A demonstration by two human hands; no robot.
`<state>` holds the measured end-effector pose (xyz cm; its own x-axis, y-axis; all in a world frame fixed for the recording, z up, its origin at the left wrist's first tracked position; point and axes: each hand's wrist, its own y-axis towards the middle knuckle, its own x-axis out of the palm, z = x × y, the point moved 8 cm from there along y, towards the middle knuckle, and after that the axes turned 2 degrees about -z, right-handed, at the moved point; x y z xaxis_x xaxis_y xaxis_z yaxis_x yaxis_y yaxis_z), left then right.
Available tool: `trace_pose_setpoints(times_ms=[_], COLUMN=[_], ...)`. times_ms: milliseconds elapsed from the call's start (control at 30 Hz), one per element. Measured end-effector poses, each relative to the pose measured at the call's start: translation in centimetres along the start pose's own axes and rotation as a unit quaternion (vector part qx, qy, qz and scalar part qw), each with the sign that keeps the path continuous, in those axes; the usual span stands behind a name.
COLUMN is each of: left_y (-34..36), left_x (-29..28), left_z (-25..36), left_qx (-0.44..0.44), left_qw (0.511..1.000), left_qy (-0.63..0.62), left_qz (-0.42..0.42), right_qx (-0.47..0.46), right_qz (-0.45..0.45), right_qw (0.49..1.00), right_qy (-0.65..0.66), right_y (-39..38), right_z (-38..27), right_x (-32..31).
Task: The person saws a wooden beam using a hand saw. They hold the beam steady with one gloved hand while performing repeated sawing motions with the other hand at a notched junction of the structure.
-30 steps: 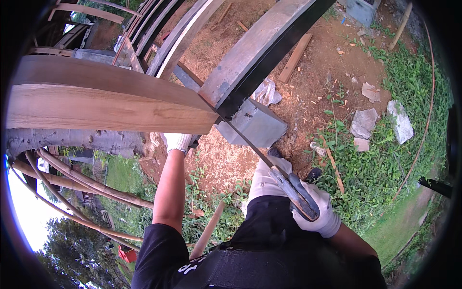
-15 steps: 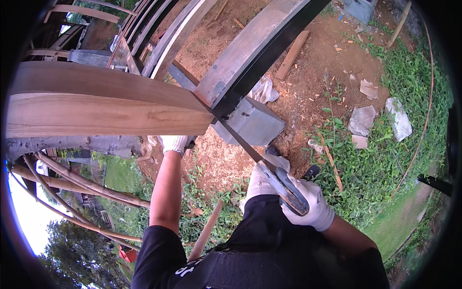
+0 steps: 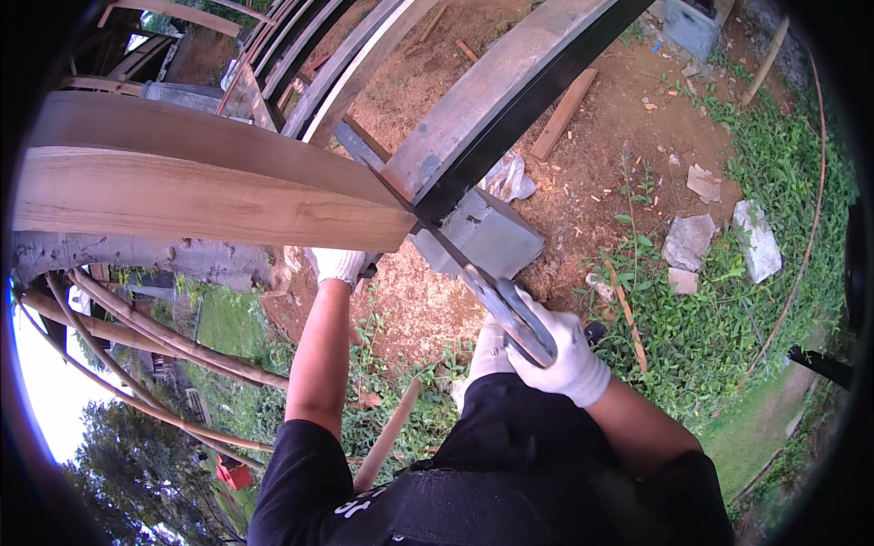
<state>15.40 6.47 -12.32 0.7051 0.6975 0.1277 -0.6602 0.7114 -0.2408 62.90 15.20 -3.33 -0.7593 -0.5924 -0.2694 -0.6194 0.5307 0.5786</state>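
My right hand, in a white glove, is wrapped round the dark handle of a handsaw. The narrow blade slants up and left into the joint between the end of a pale wooden beam and a darker beam with a black side. The far part of the blade is hidden in that joint. Beneath the pale beam's end, my left hand reaches up, also in a white glove. Its fingers are hidden by the beam, and a small dark thing shows beside it.
A grey block stands under the joint. Sawdust covers the ground. To the right lie broken stone slabs among green plants. A loose plank lies beyond the dark beam. Bent poles cross at the left.
My right hand and the saw have moved up and left, so less of the blade shows outside the joint. The left hand stays under the beam; the whole view has shifted slightly.
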Motion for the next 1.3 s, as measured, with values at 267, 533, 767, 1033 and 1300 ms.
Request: trace_pose_setpoints(times_ms=[267, 533, 767, 1033, 1300], left_y=[-0.2, 0.1, -0.5, 0.6, -1.0], left_x=[-0.3, 1.6, -0.7, 2.1, -1.5], left_z=[-0.7, 0.0, -0.4, -0.1, -0.6], left_qx=[0.034, 0.012, 0.015, -0.002, 0.007], left_qw=[0.991, 0.996, 0.996, 0.997, 0.996], left_qy=[-0.059, -0.092, -0.087, -0.079, -0.084], left_qz=[-0.111, -0.002, 0.012, -0.006, 0.019], right_qx=[0.117, 0.143, 0.151, 0.111, 0.093], right_qz=[-0.016, -0.06, -0.079, 0.014, -0.058], right_qw=[0.991, 0.988, 0.984, 0.991, 0.994], right_qy=[0.055, 0.02, 0.051, 0.069, -0.001], right_y=[-1.6, 5.5, -6.0, 5.6, -6.8], right_z=[1.2, 5.0, -0.7, 5.9, -0.3], right_x=[1.4, 5.5, -1.8, 5.5, -1.5])
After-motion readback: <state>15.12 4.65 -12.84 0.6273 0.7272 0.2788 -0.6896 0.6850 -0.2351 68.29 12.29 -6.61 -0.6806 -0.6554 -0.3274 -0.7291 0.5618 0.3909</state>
